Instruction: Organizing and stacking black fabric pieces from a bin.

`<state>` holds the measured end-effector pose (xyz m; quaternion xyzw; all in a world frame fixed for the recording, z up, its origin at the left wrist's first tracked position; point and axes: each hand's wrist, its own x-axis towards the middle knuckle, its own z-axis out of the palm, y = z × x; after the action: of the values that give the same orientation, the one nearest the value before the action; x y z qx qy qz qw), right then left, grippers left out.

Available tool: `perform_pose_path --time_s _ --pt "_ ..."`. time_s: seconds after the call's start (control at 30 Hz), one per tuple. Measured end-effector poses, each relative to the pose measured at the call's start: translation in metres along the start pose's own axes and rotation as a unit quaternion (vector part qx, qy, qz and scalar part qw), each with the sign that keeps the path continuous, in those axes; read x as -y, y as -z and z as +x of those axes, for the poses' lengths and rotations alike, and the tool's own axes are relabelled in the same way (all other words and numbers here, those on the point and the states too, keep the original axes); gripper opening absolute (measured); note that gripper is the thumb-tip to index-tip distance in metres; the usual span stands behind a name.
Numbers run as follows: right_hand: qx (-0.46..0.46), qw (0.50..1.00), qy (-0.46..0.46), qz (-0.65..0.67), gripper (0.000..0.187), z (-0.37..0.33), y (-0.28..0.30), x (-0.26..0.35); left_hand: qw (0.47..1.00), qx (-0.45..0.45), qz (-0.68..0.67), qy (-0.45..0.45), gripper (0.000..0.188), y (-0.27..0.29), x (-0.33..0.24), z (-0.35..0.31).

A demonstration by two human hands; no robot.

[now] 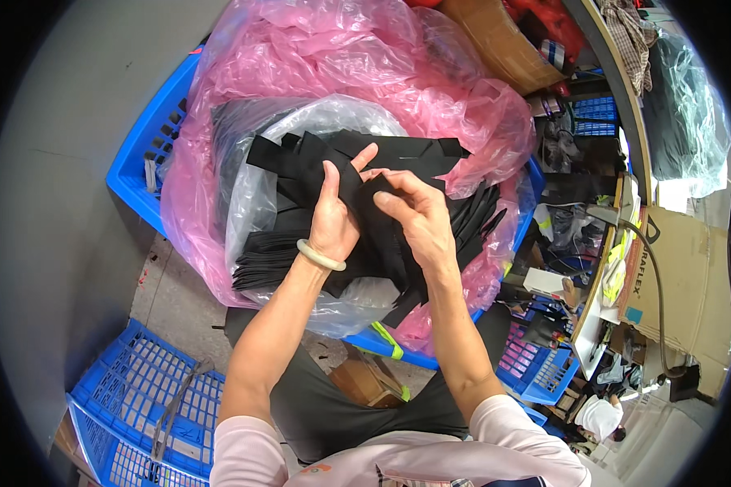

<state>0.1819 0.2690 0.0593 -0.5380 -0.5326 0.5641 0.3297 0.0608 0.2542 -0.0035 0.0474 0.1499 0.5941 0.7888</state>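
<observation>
A: Centre of the frame, a blue basket [130, 166] lined with a pink plastic bag [300, 53], a clear bag [245, 191] nested inside, and black fabric strips [266, 256] heaped in there!

B: Any writing?

A: Dark lettering on the cardboard box [690, 284], right side.

B: And the hands?

A: Left hand [335, 230] half-open, thumb apart from the fingers, black cloth [375, 239] against it; can't tell how firmly it's held. Right hand [425, 221] curls, thumb and fingertips pinching that cloth, which lies between both hands, over the heap.
</observation>
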Motion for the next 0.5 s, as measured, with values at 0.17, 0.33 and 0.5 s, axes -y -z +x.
perform_pose_path --time_s 0.17,0.33,0.5 --pt "-0.041 0.998 0.000 0.051 0.024 0.004 -0.007 -0.022 0.999 0.024 0.025 -0.011 0.070 0.003 0.002 0.000" --pt "-0.142 0.979 0.085 -0.116 0.029 0.001 -0.019 -0.036 0.999 -0.022 0.004 -0.026 0.076 0.003 0.002 -0.001" --pt "0.033 0.992 -0.024 0.121 0.022 0.013 0.003 -0.014 0.996 -0.031 0.085 -0.027 0.078 0.000 0.006 0.001"
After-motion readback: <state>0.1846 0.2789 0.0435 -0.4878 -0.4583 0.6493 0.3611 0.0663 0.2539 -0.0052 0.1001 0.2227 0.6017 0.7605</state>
